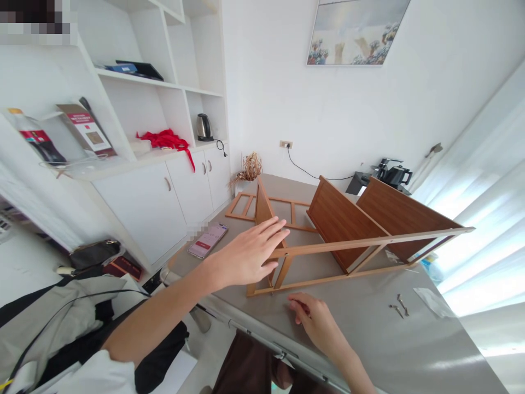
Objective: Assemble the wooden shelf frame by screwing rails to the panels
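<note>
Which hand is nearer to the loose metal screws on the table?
Right. The right hand is left of the screws, over the table, with a gap between; the left hand is farther left, at the wooden frame's end.

Left forearm [168, 312]: extended forward and to the right. Left hand [255, 254]: back uppermost, fingers extended and slightly spread, thumb separated from the fingers. Right forearm [353, 361]: angled forward and to the left. Right hand [315, 318]: nearer the body, fingers curled inward, thumb bent toward the index finger; fingertip contact indeterminate. Hands apart.
</note>
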Demonstrator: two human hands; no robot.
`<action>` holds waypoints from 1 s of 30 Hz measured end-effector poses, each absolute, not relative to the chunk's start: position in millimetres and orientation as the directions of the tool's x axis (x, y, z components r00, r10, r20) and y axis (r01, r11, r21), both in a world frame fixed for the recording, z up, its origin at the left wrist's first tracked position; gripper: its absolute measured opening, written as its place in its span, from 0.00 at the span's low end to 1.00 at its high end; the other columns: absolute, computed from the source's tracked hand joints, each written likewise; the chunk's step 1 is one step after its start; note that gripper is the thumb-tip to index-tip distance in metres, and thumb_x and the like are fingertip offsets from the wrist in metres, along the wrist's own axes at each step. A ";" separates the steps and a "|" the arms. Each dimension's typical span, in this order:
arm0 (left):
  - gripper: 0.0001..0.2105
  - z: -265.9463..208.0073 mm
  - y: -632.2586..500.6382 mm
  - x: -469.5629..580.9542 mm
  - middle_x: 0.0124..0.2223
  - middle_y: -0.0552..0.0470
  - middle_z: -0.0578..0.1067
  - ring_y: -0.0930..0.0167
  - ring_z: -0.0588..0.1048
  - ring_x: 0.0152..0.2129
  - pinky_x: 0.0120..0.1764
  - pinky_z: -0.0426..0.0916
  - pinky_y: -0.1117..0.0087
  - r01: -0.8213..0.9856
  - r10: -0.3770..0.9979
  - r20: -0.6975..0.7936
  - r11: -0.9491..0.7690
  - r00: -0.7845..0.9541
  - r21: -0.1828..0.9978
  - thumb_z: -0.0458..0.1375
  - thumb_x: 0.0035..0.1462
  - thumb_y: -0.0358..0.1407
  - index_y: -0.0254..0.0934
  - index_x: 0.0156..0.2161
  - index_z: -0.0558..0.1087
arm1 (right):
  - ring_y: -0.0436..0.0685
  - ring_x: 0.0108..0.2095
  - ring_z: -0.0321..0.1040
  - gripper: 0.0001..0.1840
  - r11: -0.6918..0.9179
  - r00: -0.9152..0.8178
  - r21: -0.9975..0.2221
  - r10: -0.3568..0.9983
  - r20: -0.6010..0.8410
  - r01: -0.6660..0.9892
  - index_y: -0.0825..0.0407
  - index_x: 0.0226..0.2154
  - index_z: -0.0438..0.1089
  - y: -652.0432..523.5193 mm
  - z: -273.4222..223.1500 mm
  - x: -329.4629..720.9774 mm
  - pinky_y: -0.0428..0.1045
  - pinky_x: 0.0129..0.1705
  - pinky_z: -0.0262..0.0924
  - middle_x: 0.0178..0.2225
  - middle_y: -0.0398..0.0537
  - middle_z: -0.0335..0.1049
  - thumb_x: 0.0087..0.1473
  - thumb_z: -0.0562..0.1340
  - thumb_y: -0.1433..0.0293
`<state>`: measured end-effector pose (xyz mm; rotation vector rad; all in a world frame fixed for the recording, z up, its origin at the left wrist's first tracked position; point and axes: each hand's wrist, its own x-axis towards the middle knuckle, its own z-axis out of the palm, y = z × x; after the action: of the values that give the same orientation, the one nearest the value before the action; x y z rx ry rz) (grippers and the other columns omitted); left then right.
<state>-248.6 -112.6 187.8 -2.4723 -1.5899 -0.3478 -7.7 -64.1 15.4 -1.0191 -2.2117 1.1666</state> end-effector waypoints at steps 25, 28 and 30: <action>0.32 172.1 -110.6 -215.1 0.62 0.34 0.67 0.59 0.66 0.61 0.56 0.69 0.62 0.937 0.806 0.504 -0.172 0.310 -0.303 0.61 0.58 0.51 0.26 0.59 0.67 | 0.56 0.37 0.73 0.16 0.564 -0.634 -0.743 0.732 0.249 0.359 0.51 0.44 0.76 -62.4 -4.5 -17.3 0.51 0.43 0.67 0.40 0.52 0.75 0.63 0.54 0.67; 0.31 172.7 -110.8 -216.0 0.62 0.35 0.68 0.59 0.66 0.61 0.53 0.71 0.62 0.930 0.805 0.496 -0.178 0.325 -0.320 0.60 0.59 0.50 0.26 0.58 0.68 | 0.56 0.40 0.73 0.17 0.590 -0.673 -0.741 0.692 0.261 0.319 0.50 0.41 0.76 -65.5 -2.1 -17.6 0.51 0.45 0.66 0.39 0.51 0.75 0.65 0.52 0.68; 0.30 173.3 -111.2 -216.0 0.62 0.35 0.68 0.59 0.66 0.61 0.52 0.72 0.63 0.928 0.807 0.490 -0.178 0.328 -0.329 0.59 0.60 0.50 0.27 0.58 0.68 | 0.56 0.41 0.73 0.16 0.591 -0.683 -0.751 0.680 0.267 0.295 0.49 0.44 0.75 -67.1 -1.5 -19.0 0.51 0.46 0.66 0.41 0.50 0.75 0.65 0.52 0.68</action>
<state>-216.0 -111.2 173.3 -2.0259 -1.5192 -0.2732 -19.0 -67.1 -1.5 -0.7720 -2.2794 0.9386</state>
